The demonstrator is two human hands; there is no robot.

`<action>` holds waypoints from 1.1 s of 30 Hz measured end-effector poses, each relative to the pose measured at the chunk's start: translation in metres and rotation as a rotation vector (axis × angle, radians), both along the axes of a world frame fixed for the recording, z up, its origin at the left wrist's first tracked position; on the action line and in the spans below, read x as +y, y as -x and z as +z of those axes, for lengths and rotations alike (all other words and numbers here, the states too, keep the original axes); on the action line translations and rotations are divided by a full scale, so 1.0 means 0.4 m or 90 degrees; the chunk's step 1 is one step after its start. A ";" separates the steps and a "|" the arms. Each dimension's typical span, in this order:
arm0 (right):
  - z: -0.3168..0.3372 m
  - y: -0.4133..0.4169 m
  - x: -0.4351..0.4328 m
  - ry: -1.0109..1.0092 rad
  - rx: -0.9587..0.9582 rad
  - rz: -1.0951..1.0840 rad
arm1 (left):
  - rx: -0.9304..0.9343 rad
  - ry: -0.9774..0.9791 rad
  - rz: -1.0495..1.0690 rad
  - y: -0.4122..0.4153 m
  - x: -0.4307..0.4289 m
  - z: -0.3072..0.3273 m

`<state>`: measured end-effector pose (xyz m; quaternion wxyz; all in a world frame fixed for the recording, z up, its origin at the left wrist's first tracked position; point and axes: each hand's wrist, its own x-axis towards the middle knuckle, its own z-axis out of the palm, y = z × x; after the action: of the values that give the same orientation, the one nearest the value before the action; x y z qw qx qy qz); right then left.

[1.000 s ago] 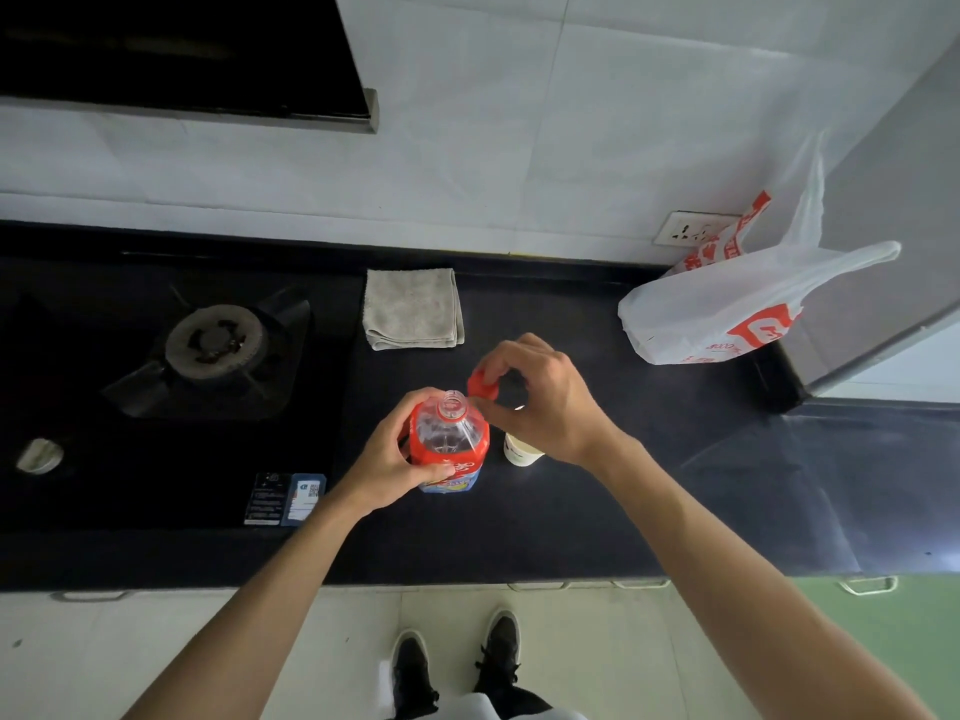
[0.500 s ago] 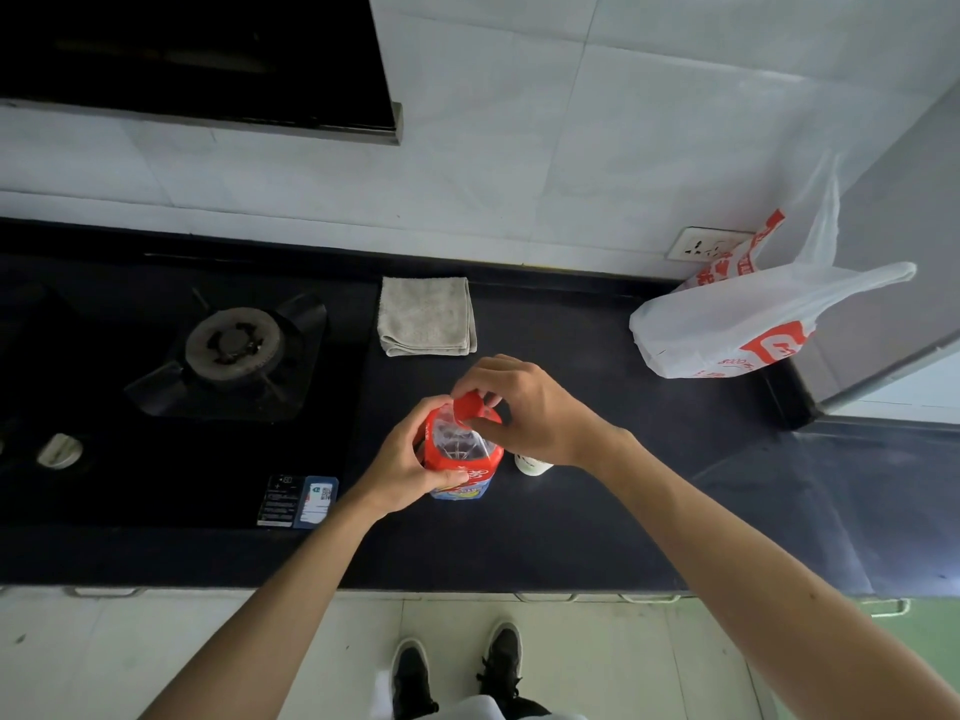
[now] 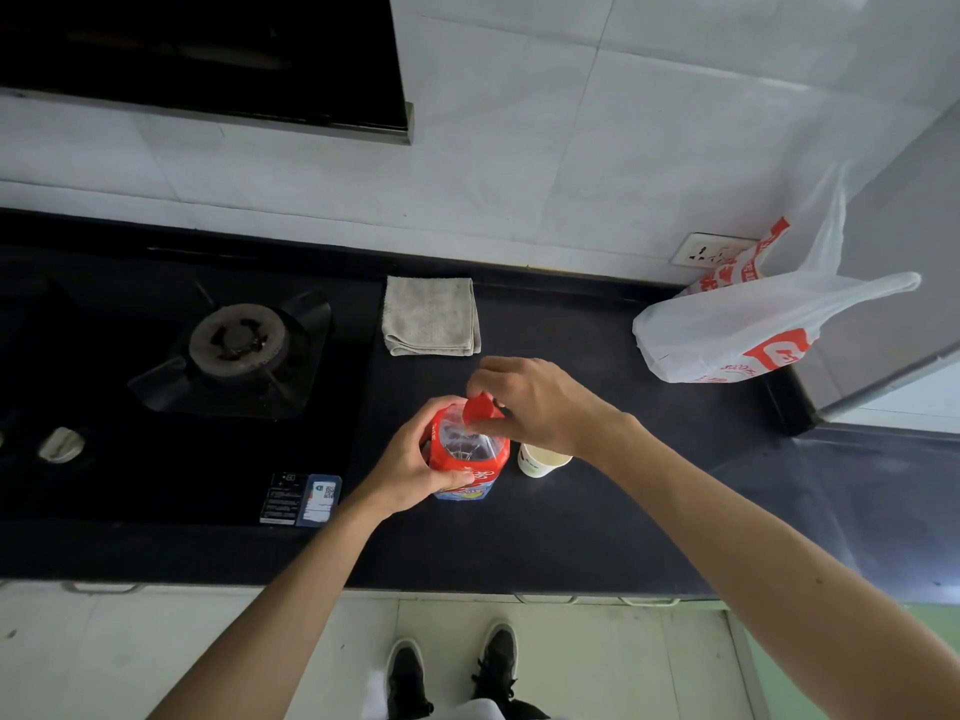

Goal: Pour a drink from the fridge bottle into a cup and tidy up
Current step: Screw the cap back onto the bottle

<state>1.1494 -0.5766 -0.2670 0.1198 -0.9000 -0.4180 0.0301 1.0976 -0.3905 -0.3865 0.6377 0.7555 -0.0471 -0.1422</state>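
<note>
Far out to the left of the left hand (image 3: pixel 415 462), a pale stove knob (image 3: pixel 61 444) is sitting on the black hob, and beyond it the gas burner (image 3: pixel 238 339) is lying under its pan supports. Just left of the left wrist, a sticker label (image 3: pixel 303 498) with a QR code and fine print is lying on the hob glass; its writing is too small to read. The left hand is wrapping around the plastic drink bottle (image 3: pixel 467 459), thumb across the near side and fingers curling round the far side, holding it upright on the black countertop (image 3: pixel 597 522). The bottle is wearing a red label with white lettering that cannot be read, and a blue and yellow band lower down. Beyond both hands, a folded grey cloth (image 3: pixel 431 317) is lying by the wall. The right hand (image 3: pixel 540 405) is pinching the red bottle cap (image 3: pixel 480 407) between thumb and fingertips, holding it tilted at the bottle's mouth; whether it is seated on the neck cannot be told. Under the right hand and just right of the bottle, a white paper cup (image 3: pixel 543 458) is standing upright with pale liquid inside. Well out to the right of the right hand, a white plastic bag (image 3: pixel 753 330) with red printing is slumping in the corner, below a wall socket (image 3: pixel 706 250).
</note>
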 end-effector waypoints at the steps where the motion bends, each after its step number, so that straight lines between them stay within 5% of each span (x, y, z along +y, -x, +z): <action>1: -0.007 0.002 0.007 0.018 -0.033 -0.027 | -0.003 0.001 0.000 0.000 0.001 -0.002; 5: -0.033 0.012 0.037 0.028 -0.162 -0.089 | -0.004 0.007 0.005 0.001 0.001 -0.003; 10: -0.014 0.008 0.036 0.055 -0.069 -0.227 | -0.012 -0.001 0.000 0.001 0.001 -0.006; 19: -0.001 0.009 -0.031 0.018 0.041 0.033 | -0.015 0.000 -0.003 -0.001 0.005 -0.011; 30: -0.015 0.011 0.017 0.009 -0.092 -0.151 | -0.007 -0.001 -0.004 0.002 0.004 -0.005; 33: 0.019 0.009 0.003 -0.012 -0.028 -0.082 | -0.010 0.001 -0.008 0.001 0.005 -0.005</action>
<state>1.1458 -0.5754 -0.2592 0.1208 -0.9244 -0.3617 -0.0019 1.0970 -0.3883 -0.3886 0.6374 0.7556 -0.0567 -0.1401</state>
